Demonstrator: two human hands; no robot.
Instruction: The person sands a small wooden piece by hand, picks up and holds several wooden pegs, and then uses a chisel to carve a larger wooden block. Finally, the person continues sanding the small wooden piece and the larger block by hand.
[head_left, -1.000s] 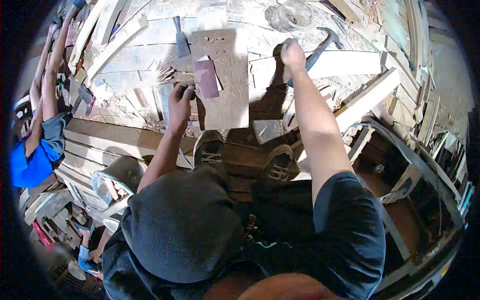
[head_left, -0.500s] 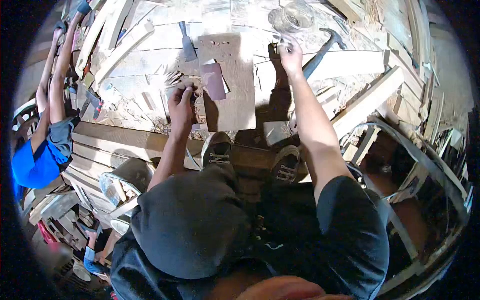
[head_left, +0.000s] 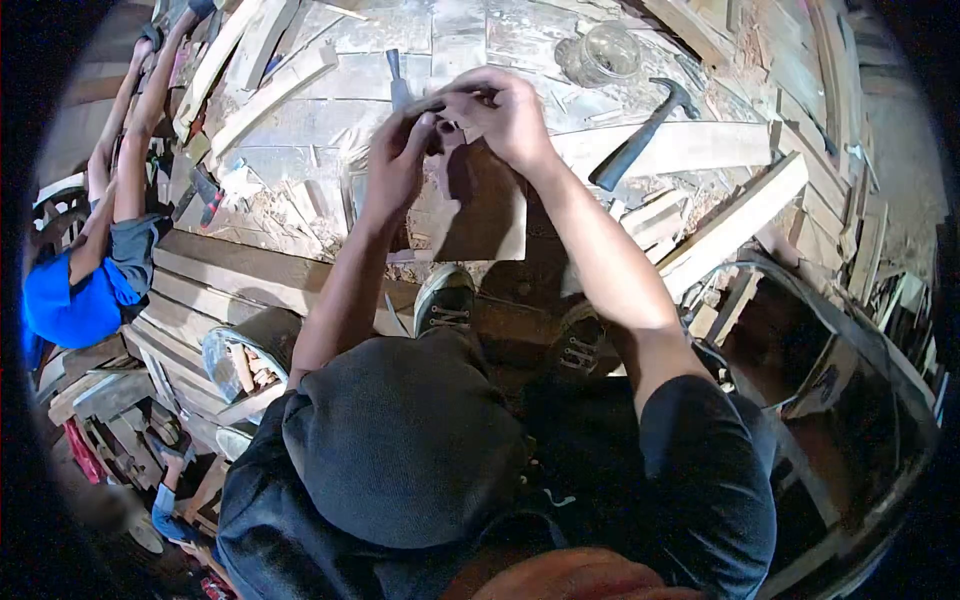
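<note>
My left hand [head_left: 400, 165] and my right hand [head_left: 512, 118] meet above a flat brown board [head_left: 508, 215] on the work surface. Their fingers are bent around something small, too shadowed to make out. Both hands and their shadows cover the upper part of the board, and the reddish-brown sheet seen there earlier cannot be told clearly. A chisel-like tool [head_left: 396, 78] lies just beyond my left hand. To the right of my right hand rests a claw hammer [head_left: 640, 140], with a glass jar [head_left: 610, 52] behind it.
Wood strips [head_left: 735, 225] and shavings lie around the work surface. A bucket [head_left: 250, 360] with wood pieces stands at lower left. At far left is a person in a blue top [head_left: 80, 300]; another person's arm [head_left: 170, 490] shows at lower left. A dark opening is at right.
My right hand has come left from beside the jar to my left hand. My left hand has moved slightly up and right. The whole view has shifted a little.
</note>
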